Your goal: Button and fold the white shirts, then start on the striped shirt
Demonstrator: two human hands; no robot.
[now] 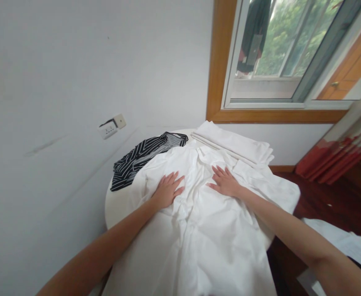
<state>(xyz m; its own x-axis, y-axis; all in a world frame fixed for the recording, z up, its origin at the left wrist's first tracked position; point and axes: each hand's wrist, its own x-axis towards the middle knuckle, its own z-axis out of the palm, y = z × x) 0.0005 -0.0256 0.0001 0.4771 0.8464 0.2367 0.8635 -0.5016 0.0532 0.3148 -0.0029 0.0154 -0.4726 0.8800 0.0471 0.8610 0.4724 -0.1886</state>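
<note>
A white shirt (220, 230) lies spread over a round white table (119, 207), its collar end at the far side and its lower part hanging toward me. My left hand (167, 191) rests flat on the left half of the shirt with its fingers spread. On the right half, my right hand (223, 181) also lies flat, fingers apart. Wrinkled fabric runs down the middle between the two hands. Neither hand grips anything.
A black-and-white striped garment (140, 158) lies at the table's far left. Folded white cloths (232, 142) are stacked at the back right. A wall with a socket (108, 130) borders the left. More white fabric (343, 242) sits low on the right, below a curtain (337, 144).
</note>
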